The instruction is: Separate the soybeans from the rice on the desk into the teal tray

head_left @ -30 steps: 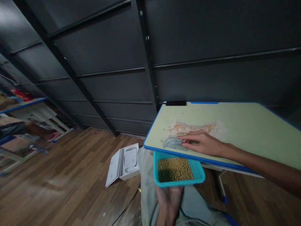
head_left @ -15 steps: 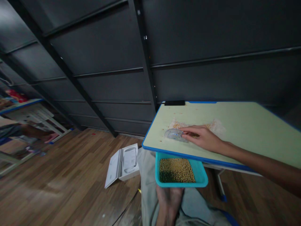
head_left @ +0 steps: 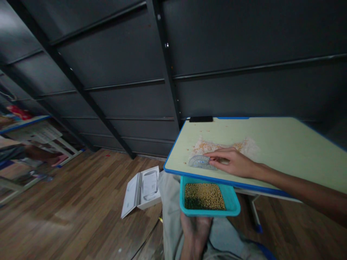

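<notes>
My right hand [head_left: 234, 162] pinches a clear protractor [head_left: 199, 161] between thumb and fingers, close to the table's near edge. Just beyond it, a patch of white grains [head_left: 251, 147] mixed with orange-yellow bits [head_left: 203, 146] spreads over the pale green tabletop [head_left: 287, 148]. Below that edge, a turquoise tray [head_left: 232, 202] holds round tan beans [head_left: 207, 195], with a dark green cluster [head_left: 192, 203] at their lower left. Beneath the tray, my left hand [head_left: 195, 225] supports it from underneath; its fingers are mostly hidden by the tray.
An open white box [head_left: 149, 187] lies on the wooden floor at the left, near a thin cable [head_left: 148, 238]. A black strip [head_left: 201, 119] sits at the table's far edge by the dark wall. Another person's leg [head_left: 38, 153] shows under a table at far left.
My right hand has drawn the protractor a little toward the near edge, uncovering more of the white and orange grains behind it. The tray has barely shifted.
</notes>
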Demonstrator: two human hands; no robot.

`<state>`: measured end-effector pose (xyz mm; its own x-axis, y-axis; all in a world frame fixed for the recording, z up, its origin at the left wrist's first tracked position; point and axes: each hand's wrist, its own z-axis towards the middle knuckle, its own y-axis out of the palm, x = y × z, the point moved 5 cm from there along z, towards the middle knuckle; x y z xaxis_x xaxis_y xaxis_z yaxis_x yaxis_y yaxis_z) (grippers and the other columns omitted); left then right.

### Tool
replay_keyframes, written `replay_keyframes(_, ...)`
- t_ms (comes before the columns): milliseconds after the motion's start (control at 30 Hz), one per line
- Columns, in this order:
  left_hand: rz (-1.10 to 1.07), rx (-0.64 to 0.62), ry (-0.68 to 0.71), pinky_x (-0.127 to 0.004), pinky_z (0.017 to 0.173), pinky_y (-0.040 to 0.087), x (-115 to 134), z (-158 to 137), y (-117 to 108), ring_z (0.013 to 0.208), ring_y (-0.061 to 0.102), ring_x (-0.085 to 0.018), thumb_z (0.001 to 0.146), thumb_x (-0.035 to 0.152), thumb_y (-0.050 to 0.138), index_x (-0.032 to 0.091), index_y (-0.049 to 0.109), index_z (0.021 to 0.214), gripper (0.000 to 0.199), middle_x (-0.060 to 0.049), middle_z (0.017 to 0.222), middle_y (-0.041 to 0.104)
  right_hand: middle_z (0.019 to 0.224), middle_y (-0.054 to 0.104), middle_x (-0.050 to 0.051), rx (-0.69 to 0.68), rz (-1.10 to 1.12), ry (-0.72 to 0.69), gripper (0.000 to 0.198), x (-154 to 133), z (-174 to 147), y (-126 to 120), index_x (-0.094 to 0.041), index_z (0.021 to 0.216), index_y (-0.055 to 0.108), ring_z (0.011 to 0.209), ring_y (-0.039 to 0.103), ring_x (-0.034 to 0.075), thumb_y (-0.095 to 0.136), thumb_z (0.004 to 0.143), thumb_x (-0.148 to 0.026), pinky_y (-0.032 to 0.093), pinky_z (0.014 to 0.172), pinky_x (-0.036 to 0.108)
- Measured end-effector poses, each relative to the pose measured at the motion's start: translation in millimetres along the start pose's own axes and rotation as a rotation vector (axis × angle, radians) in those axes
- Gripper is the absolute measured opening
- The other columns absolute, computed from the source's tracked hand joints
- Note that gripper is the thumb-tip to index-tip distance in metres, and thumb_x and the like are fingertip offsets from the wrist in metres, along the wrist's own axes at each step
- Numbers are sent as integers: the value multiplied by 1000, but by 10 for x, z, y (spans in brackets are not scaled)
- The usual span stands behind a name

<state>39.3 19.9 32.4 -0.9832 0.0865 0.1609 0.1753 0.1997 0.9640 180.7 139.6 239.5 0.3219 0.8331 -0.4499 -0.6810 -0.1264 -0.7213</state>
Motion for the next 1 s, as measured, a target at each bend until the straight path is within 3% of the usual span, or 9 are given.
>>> replay_keyframes(133, -17, 17, -13, -60, 117, 39, 5, -16, 24, 131, 61, -32, 101, 29, 48, 29, 68, 133, 38, -9, 134, 72, 101, 81, 6, -16, -19, -32, 30, -5, 5, 26, -19, 125, 74, 82, 75, 17, 62, 98, -24, 59, 80, 34)
replay_keyframes(467, 41, -52, -4, -64, 117, 37, -8, 19, -55, 130, 62, -33, 102, 34, 48, 29, 65, 137, 39, -11, 137, 70, 107, 80, 8, -4, -164, 90, 32, 186, 20, -30, -21, 126, 73, 92, 74, 22, 59, 98, -21, 59, 85, 37)
replay_keyframes(733, 44, -66, 0, -62, 117, 37, -13, 39, -72, 128, 63, -33, 100, 33, 48, 25, 71, 130, 38, -12, 130, 74, 117, 78, 8, 45, -199, 106, 33, 147, 39, -106, -22, 129, 71, 98, 74, 23, 57, 99, -20, 59, 89, 41)
replay_keyframes(1000, 21, -14, -10, -62, 117, 39, -3, 1, 1, 129, 63, -32, 101, 29, 47, 28, 68, 133, 39, -10, 132, 73, 116, 78, 10, 94, -240, 125, 30, 187, 40, -130, -20, 127, 71, 100, 74, 24, 56, 101, -22, 59, 92, 43)
